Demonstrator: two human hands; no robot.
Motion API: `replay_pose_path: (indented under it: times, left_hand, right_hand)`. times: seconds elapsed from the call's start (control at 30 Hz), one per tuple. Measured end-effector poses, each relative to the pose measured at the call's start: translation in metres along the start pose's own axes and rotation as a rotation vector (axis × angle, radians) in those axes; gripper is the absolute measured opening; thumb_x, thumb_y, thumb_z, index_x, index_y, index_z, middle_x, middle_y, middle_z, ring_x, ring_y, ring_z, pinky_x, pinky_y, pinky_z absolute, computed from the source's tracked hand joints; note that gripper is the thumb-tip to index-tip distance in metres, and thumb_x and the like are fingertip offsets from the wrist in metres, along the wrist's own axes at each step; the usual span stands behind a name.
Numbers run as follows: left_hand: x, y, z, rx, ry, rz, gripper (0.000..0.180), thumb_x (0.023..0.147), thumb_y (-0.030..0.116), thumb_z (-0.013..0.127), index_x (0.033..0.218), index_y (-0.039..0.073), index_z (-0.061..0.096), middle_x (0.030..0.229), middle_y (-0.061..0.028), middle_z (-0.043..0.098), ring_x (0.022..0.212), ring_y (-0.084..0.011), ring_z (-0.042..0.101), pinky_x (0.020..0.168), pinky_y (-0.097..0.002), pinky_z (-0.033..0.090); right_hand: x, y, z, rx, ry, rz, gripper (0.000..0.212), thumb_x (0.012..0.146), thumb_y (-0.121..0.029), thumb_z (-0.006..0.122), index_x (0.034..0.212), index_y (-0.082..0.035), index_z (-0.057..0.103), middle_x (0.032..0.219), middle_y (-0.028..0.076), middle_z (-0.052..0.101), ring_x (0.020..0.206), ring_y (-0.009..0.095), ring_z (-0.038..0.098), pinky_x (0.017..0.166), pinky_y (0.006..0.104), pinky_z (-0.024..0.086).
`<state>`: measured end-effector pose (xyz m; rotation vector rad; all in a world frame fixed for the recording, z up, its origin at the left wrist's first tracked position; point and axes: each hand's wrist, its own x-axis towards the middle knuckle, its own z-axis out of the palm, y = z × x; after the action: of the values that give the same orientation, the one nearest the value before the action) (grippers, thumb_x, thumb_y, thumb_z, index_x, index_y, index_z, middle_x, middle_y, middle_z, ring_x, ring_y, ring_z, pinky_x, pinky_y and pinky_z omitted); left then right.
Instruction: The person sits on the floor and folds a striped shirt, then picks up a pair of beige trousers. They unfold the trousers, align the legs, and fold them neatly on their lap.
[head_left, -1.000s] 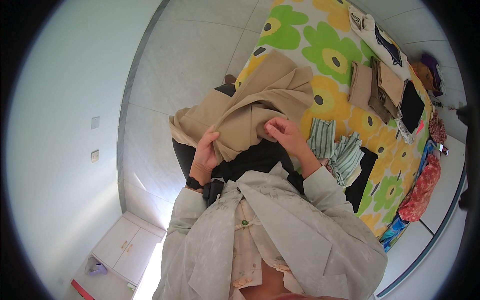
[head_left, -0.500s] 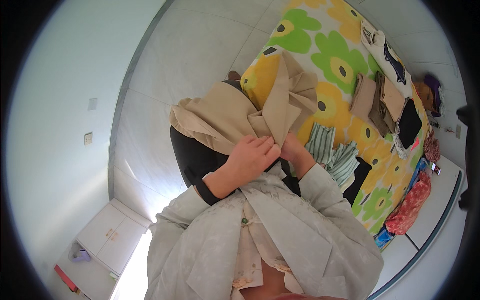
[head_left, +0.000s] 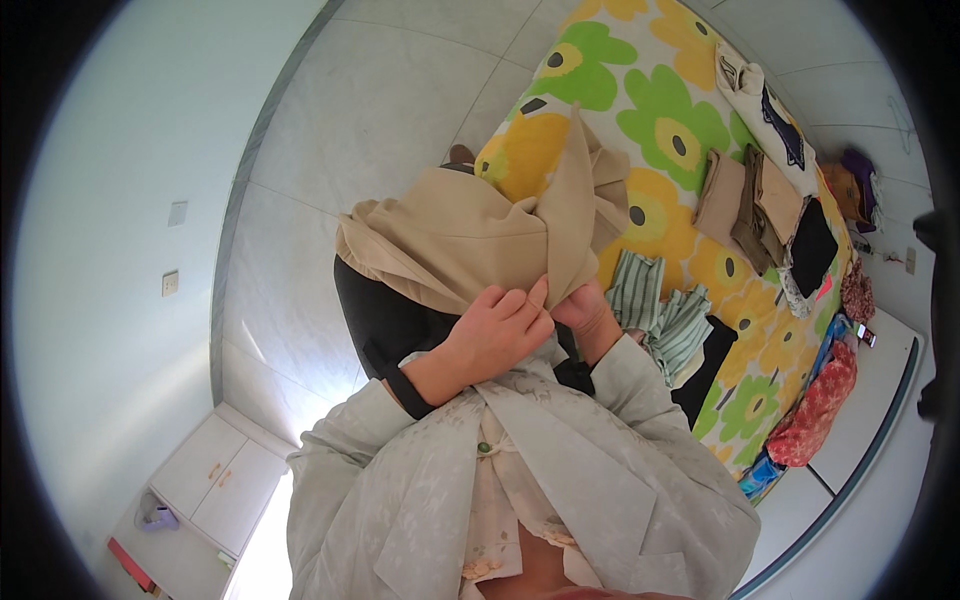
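Observation:
A tan garment (head_left: 455,235) lies across my lap, its far right part bunched up and spilling onto the bed; its exact kind cannot be made out. My left hand (head_left: 500,335) is at its near edge, fingers bent and pinching the cloth, index finger raised along it. Right beside it, my right hand (head_left: 588,312) grips the same edge, with its fingertips partly hidden by the cloth. The two hands nearly touch. Whatever lies between the fingertips besides cloth is hidden.
To my right is a bed with a flowered cover (head_left: 690,95). Green-striped clothing (head_left: 675,325), a black garment (head_left: 708,375) and folded trousers (head_left: 722,195) lie on it. Farther right are a red patterned bundle (head_left: 815,410) and a phone (head_left: 865,335). A white cabinet (head_left: 235,490) stands at lower left.
The fold of tan cloth above my hands has shifted and opened out a little. My left fingers have spread slightly and bent differently. Both hands keep their hold at the edge.

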<state>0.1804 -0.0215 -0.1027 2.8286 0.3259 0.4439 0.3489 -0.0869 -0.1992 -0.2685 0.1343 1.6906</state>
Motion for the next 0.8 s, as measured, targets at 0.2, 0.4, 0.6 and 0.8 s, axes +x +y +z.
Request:
replay_pose_path:
  times: [0.2, 0.4, 0.6, 0.8]
  left_hand:
    - [-0.003, -0.006, 0.002, -0.178, 0.051, -0.183, 0.024, 0.075, 0.01, 0.057, 0.098, 0.005, 0.055, 0.113, -0.0141, 0.058, 0.093, -0.0287, 0.056, 0.08, -0.037, 0.046]
    - [-0.018, -0.022, 0.002, -0.459, 0.101, -0.746, 0.016, 0.088, 0.007, 0.048, 0.103, 0.001, 0.051, 0.095, -0.0158, 0.057, 0.087, -0.0334, 0.057, 0.075, -0.0401, 0.046]
    - [-0.058, -0.059, 0.01, -0.811, 0.182, -0.986, 0.013, 0.095, 0.012, 0.047, 0.099, 0.001, 0.051, 0.08, -0.0103, 0.054, 0.074, -0.0193, 0.052, 0.067, -0.0305, 0.042]
    - [-0.065, -0.06, 0.013, -0.729, 0.136, -1.014, 0.023, 0.088, 0.02, 0.063, 0.096, 0.0, 0.055, 0.076, -0.0088, 0.058, 0.068, -0.0175, 0.053, 0.063, -0.03, 0.044]
  right_hand:
    - [0.008, 0.002, 0.014, -0.054, 0.007, 0.025, 0.033, 0.097, -0.024, 0.047, 0.123, -0.006, 0.054, 0.121, 0.007, 0.059, 0.11, 0.023, 0.058, 0.093, 0.0397, 0.048]
    - [0.014, -0.002, 0.011, -0.662, 0.201, 0.073, 0.034, 0.094, -0.015, 0.051, 0.127, -0.007, 0.051, 0.116, 0.006, 0.062, 0.104, 0.02, 0.06, 0.092, 0.0345, 0.048]
    - [0.008, -0.023, -0.034, -0.897, 0.616, 0.004, 0.036, 0.091, -0.012, 0.05, 0.127, -0.011, 0.05, 0.11, 0.006, 0.063, 0.09, 0.013, 0.06, 0.082, 0.0284, 0.049]
    - [-0.002, -0.024, -0.071, -0.787, 0.819, -0.017, 0.032, 0.089, -0.01, 0.054, 0.121, -0.011, 0.052, 0.101, 0.003, 0.061, 0.085, 0.012, 0.059, 0.072, 0.027, 0.05]
